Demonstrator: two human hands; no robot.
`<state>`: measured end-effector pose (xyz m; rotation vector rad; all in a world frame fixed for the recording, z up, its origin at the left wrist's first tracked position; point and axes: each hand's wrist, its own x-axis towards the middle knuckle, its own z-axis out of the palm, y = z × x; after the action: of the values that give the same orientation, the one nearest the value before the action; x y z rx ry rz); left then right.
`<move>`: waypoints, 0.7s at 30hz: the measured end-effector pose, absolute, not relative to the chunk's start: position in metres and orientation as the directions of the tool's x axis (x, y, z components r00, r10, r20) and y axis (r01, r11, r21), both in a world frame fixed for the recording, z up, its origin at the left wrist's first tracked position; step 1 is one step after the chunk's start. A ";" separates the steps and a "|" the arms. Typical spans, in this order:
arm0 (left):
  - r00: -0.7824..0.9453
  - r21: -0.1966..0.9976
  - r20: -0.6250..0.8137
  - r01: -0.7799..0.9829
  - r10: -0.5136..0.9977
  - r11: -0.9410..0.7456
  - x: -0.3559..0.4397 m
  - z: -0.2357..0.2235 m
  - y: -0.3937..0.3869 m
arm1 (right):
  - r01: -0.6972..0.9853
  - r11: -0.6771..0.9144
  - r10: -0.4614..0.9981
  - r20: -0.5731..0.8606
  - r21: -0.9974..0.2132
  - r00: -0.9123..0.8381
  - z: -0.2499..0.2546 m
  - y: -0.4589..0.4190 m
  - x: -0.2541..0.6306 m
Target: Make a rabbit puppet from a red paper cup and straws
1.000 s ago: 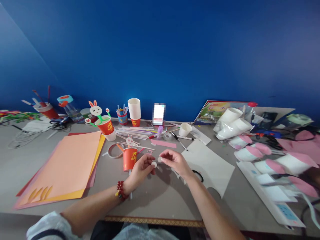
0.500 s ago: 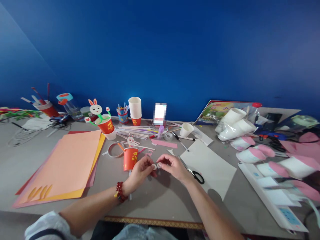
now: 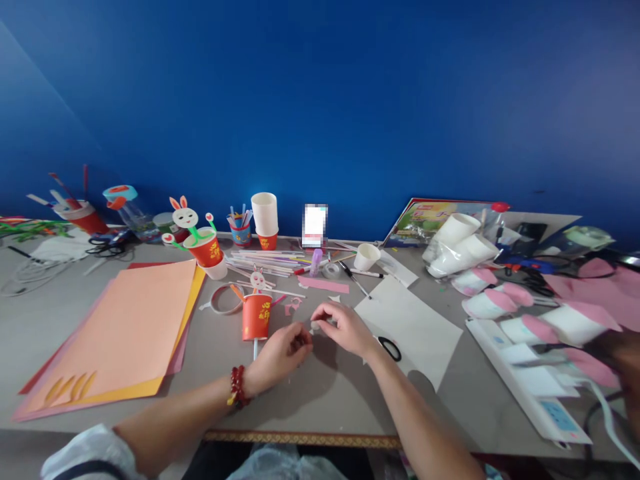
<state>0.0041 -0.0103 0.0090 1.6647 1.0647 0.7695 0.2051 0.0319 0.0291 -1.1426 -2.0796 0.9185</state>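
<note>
My right hand [image 3: 345, 329] pinches a small white disc [image 3: 315, 326] between thumb and fingertips, just above the grey table. Close beside it on the left, my left hand [image 3: 286, 351] has its fingers curled inward. Whatever those fingers hold, if anything, is hidden. Left of my hands stands a red paper cup [image 3: 257, 317] with a small rabbit head [image 3: 258, 279] above its rim and a pale straw [image 3: 255, 349] below it. Scissors [image 3: 389, 349] lie partly under my right forearm, on a white sheet [image 3: 415, 333].
Stacked coloured paper [image 3: 150, 320] covers the left side. A tape roll [image 3: 226, 299], straws [image 3: 270, 262] and a pink strip [image 3: 324, 285] lie behind my hands. A taller rabbit cup [image 3: 205, 251] stands at back left. On the right are a power strip [image 3: 530, 380] and pink-and-white cups [image 3: 487, 304].
My left hand has drawn slightly down and curled; the white disc seen at its fingertips no longer shows. My right hand still pinches its disc. The whole view has shifted a little.
</note>
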 end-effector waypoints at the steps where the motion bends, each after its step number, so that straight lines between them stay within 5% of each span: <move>1: 0.429 0.913 0.033 0.356 0.903 -0.202 0.004 0.011 -0.011 | 0.480 0.437 0.857 0.191 -0.760 -0.479 0.031 0.032 0.205; 8: 0.487 0.780 0.045 0.529 0.872 -0.335 0.002 0.007 -0.010 | 0.570 0.524 0.815 0.178 -0.633 -0.552 0.021 0.039 0.203; 16: 0.557 0.676 0.131 0.555 0.820 -0.485 0.004 0.004 -0.011 | 0.574 0.548 0.803 0.191 -0.609 -0.564 0.002 0.046 0.200; 21: 0.588 0.513 0.059 0.675 0.806 -0.530 0.005 0.012 -0.014 | 0.578 0.525 0.838 0.259 -0.625 -0.480 0.004 0.045 0.205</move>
<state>0.0049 -0.0139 0.0122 2.3791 1.1848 0.4038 0.2054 0.0455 0.0045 -1.1476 -2.2223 0.6288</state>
